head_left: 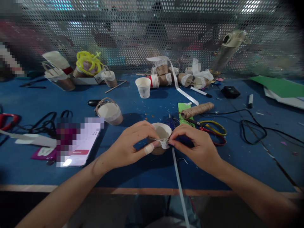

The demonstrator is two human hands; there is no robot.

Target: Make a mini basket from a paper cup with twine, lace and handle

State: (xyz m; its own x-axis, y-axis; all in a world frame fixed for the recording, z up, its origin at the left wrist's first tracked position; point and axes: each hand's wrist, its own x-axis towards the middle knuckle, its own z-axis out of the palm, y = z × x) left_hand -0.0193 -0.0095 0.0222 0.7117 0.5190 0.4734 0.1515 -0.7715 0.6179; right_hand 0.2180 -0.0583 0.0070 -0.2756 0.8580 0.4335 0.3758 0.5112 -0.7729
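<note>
A small brown paper cup (161,132) with a white inside sits at the near middle of the blue table (142,104). My left hand (129,145) curls around its left side, a plaster on one finger, fingertips pressed to the cup's front rim. My right hand (194,143) pinches a bit of white ribbon (178,177) against that same rim. The ribbon's loose end trails toward me over the table's edge.
Twine spool (197,110), scissors (211,128) and green paper lie right of the cup. A finished cup basket (109,112) and a phone (79,148) are to the left. More cups, a yellow bundle (89,62) and black cables (258,126) crowd the back and right, before a perforated metal screen.
</note>
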